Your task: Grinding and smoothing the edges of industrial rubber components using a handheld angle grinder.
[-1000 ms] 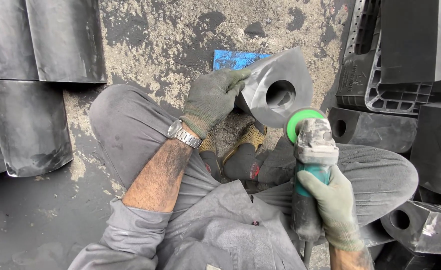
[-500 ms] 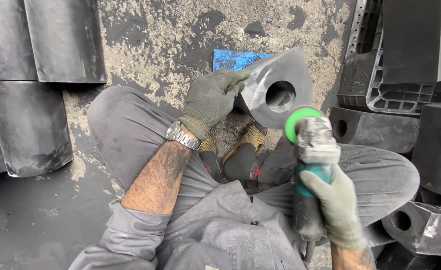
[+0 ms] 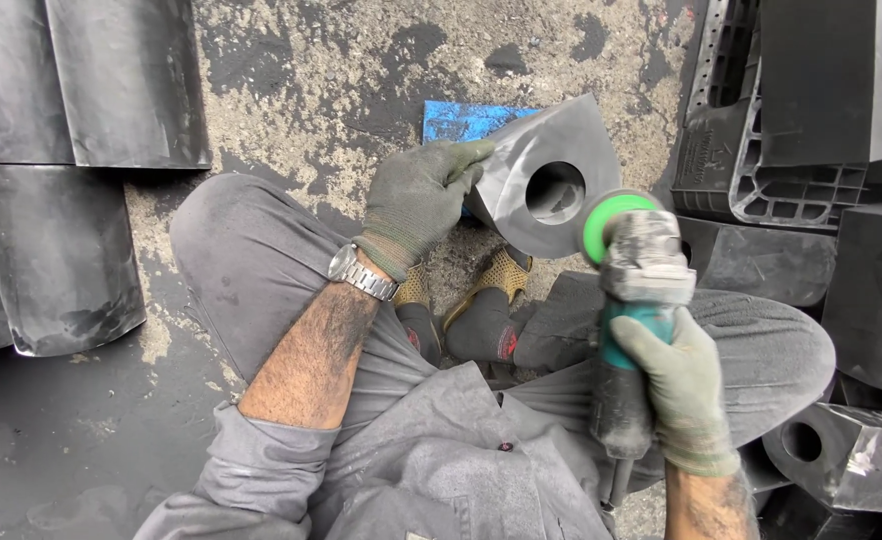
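Between your knees, your left hand (image 3: 416,205) is clamped on the edge of the grey metal plate with a round hole (image 3: 551,180), tilted up. Your right hand (image 3: 676,385) is wrapped round the teal angle grinder (image 3: 633,300), its green-rimmed disc just right of the hole.

Left hand (image 3: 416,200) stretched forward, its grip clamped; right hand (image 3: 676,385) fisted, drawn near the body.

Curved dark plastic sheets (image 3: 81,170) lie overlapped on the rough concrete floor (image 3: 321,80) at left. A blue pad (image 3: 461,118) lies ahead. Black moulded plastic parts (image 3: 791,150) pile at right, one with a round hole (image 3: 841,455).
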